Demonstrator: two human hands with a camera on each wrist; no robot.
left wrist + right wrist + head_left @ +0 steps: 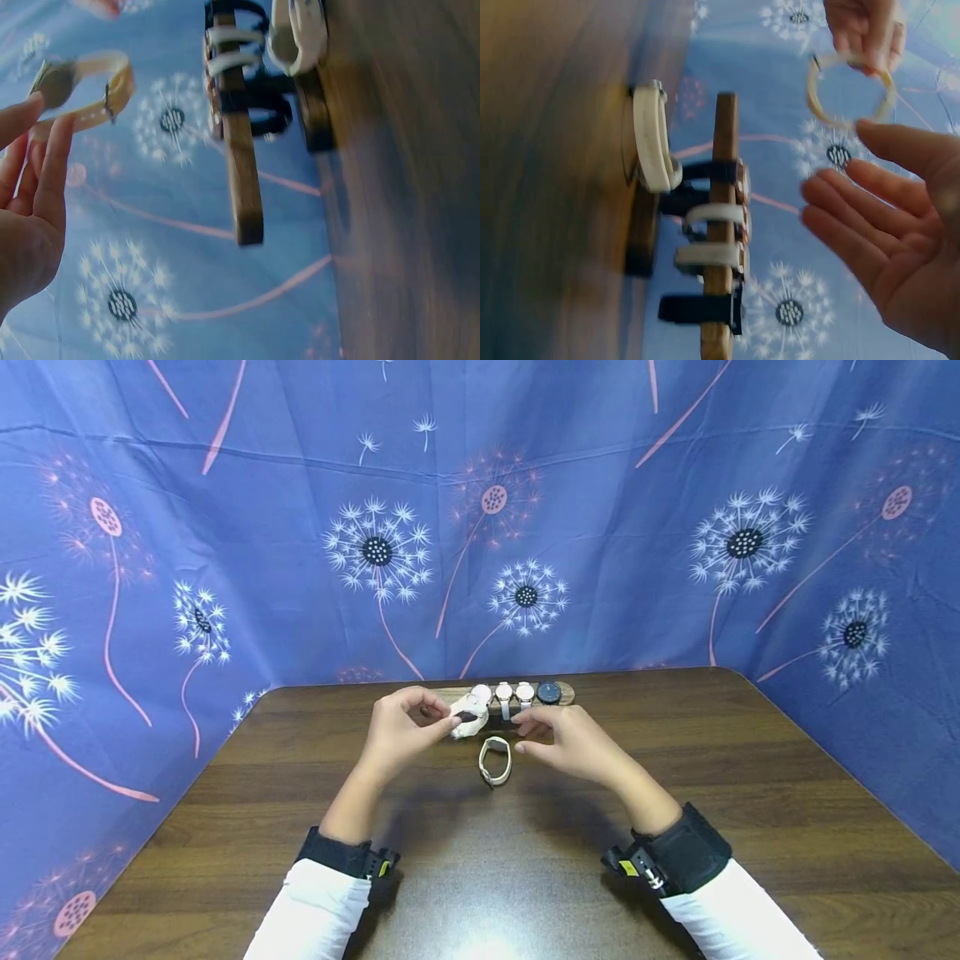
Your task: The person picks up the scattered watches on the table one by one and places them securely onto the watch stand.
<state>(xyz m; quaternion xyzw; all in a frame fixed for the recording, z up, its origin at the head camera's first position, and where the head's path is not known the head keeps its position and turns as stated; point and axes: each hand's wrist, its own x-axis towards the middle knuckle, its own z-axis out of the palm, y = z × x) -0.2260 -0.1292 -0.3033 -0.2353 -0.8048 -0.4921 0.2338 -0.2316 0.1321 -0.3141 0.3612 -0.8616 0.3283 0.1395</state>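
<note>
My left hand (401,731) pinches a cream-strapped wristwatch (471,718) by its edge between thumb and fingers, in front of the watch stand. In the left wrist view this wristwatch (124,79) is held up with its strap closed in a loop. My right hand (573,742) is to the right of the stand, its fingers slightly bent and nothing in them. In the right wrist view the thumb (900,146) of that hand is close below the looped strap. A second cream wristwatch (495,762) stands on its side on the table, between and just below both hands.
The wooden watch stand (244,195) has a raised bar carrying several watches with white and dark straps, among them a black-faced watch (549,692). It is near the far edge of the brown wooden table (480,835). A blue dandelion-print cloth (450,452) hangs behind.
</note>
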